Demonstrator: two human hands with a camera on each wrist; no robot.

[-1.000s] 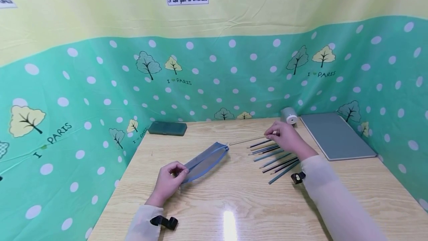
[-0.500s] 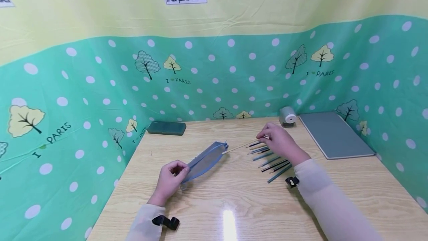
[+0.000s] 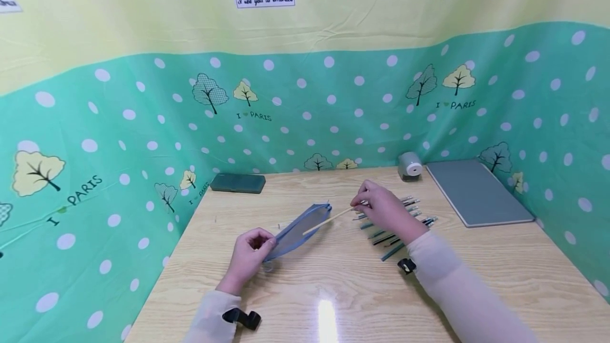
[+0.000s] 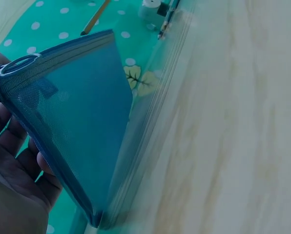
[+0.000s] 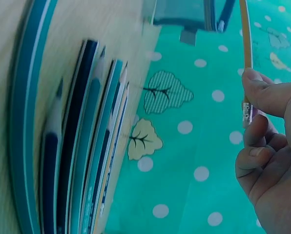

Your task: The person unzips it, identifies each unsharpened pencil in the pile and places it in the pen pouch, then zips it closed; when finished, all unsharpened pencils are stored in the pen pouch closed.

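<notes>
My left hand (image 3: 250,253) grips the near end of a blue mesh zip pouch (image 3: 289,238), held tilted over the table with its mouth spread apart. The left wrist view shows the pouch (image 4: 87,107) up close, its zipper pull (image 4: 21,65) by the thumb. In my right hand (image 3: 381,208) a yellow pencil (image 3: 331,218) is pinched near its eraser end, the fingertips just above the metal ferrule (image 5: 246,108). The pencil's far end overlaps the pouch's mouth in the head view. Beneath and beside the right hand lie several pencils (image 5: 77,146), dark and teal, side by side.
A dark green case (image 3: 237,183) lies at the back left of the wooden table (image 3: 286,300). At the back right stand a grey pencil sharpener (image 3: 410,167) and a flat grey board (image 3: 481,195). Patterned cloth (image 3: 286,131) hangs around the back and sides.
My right hand has carried the yellow pencil left and nearer, from over the other pencils to the pouch. The left hand has shifted slightly right with the pouch, which has spread wider.
</notes>
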